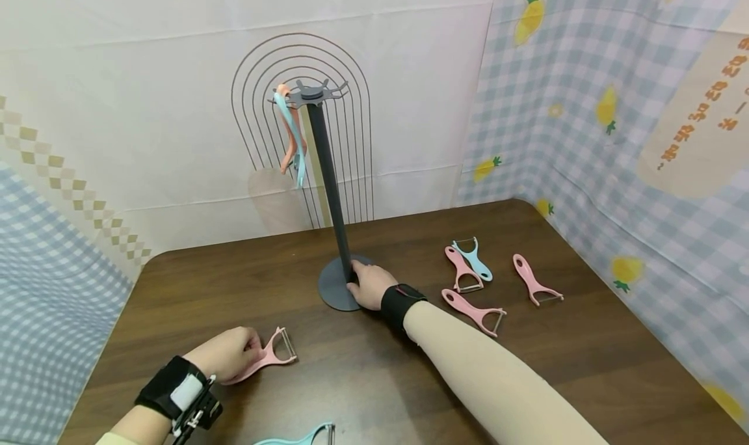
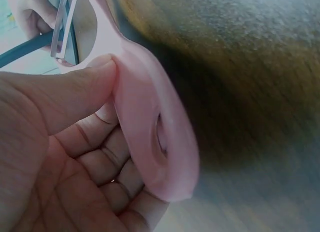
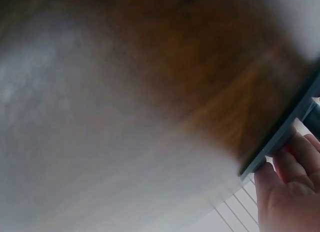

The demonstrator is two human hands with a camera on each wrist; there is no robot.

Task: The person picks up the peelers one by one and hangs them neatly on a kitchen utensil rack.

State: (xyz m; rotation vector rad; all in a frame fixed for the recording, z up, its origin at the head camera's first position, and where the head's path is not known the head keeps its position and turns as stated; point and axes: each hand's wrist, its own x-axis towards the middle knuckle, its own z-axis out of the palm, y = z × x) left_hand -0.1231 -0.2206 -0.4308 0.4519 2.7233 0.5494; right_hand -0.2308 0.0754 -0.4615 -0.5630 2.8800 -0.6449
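Three pink peelers point(image 1: 462, 304) and one pale blue peeler point(image 1: 482, 268) lie to the right of the dark stand point(image 1: 331, 185), while another blue peeler point(image 1: 292, 442) lies in front of it. Front-left of the stand, the left hand point(image 1: 229, 354) pinches a further pink peeler point(image 2: 142, 87) by its handle, between thumb and fingers. The right hand point(image 1: 372, 286) touches the stand's base point(image 1: 331, 289); how far its fingers are closed I cannot tell
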